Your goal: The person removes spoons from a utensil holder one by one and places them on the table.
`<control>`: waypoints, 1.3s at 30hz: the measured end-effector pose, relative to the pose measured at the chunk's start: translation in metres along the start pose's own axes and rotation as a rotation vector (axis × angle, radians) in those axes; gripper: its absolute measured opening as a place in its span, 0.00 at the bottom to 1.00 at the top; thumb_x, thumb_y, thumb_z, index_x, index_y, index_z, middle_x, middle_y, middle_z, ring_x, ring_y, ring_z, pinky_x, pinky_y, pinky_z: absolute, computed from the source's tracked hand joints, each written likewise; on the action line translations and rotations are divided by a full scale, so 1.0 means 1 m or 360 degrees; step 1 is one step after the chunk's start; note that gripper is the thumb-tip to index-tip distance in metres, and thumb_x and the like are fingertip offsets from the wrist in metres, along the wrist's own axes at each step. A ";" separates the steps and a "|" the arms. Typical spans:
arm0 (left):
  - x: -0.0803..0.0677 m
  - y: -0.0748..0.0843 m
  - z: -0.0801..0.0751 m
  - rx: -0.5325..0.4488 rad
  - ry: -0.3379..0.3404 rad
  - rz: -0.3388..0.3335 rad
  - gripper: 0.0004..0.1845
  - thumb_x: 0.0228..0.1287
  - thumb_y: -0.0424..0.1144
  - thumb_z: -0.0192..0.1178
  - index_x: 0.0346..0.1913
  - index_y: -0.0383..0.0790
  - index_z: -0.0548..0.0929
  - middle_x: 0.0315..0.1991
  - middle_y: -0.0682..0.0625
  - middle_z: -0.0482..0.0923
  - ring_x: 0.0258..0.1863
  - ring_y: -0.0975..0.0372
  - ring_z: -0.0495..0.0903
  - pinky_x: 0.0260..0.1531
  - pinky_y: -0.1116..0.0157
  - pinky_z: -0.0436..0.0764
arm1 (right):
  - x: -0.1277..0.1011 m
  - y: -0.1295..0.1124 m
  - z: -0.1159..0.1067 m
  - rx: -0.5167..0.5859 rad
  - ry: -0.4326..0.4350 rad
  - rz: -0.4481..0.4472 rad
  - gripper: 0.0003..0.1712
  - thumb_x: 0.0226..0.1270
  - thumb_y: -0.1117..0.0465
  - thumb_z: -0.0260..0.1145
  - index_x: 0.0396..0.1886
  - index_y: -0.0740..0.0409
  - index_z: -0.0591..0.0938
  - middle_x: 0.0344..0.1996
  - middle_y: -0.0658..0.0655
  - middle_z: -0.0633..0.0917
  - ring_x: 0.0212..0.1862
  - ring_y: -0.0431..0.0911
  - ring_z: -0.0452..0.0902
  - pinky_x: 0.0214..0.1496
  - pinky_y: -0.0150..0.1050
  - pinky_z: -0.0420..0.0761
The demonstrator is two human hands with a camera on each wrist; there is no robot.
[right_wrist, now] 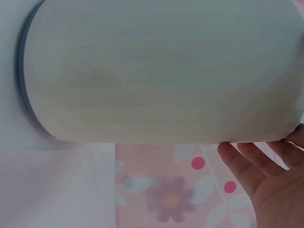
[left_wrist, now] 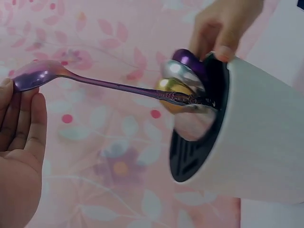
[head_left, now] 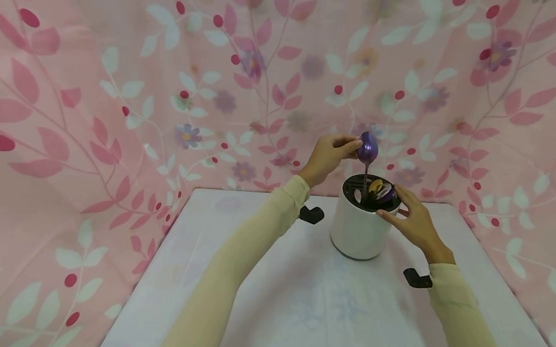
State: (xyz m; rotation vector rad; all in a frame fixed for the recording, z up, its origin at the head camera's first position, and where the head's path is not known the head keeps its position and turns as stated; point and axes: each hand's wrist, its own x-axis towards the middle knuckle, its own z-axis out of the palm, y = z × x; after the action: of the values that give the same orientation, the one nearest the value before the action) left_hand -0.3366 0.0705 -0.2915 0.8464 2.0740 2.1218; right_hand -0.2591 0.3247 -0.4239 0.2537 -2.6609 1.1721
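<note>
Purple spoon: I pinch its bowl in my left hand, fingertips curled round it, above the white cutlery holder on the table. Its handle already stands in a slot of the dark insert, so I judge it partly seated, not yet let go. Gold, silver and purple spoon bowls (three, as far as I can tell) already sit inside. My right hand steadies the rim, fingers bent over it. No brand, label or writing is readable.
</note>
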 end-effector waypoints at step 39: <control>-0.056 -0.065 -0.114 -0.0777 0.0604 -0.0439 0.13 0.63 0.31 0.65 0.47 0.26 0.84 0.40 0.38 0.84 0.35 0.57 0.86 0.45 0.64 0.83 | -0.001 0.002 0.002 0.0009 0.0023 -0.0037 0.53 0.62 0.45 0.71 0.78 0.48 0.52 0.76 0.59 0.53 0.72 0.62 0.55 0.61 0.60 0.70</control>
State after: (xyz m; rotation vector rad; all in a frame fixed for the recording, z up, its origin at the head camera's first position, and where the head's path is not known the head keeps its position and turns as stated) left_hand -0.3582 -0.0497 -0.3653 0.1001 1.5481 2.5928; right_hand -0.2584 0.3244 -0.4267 0.2757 -2.6354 1.1701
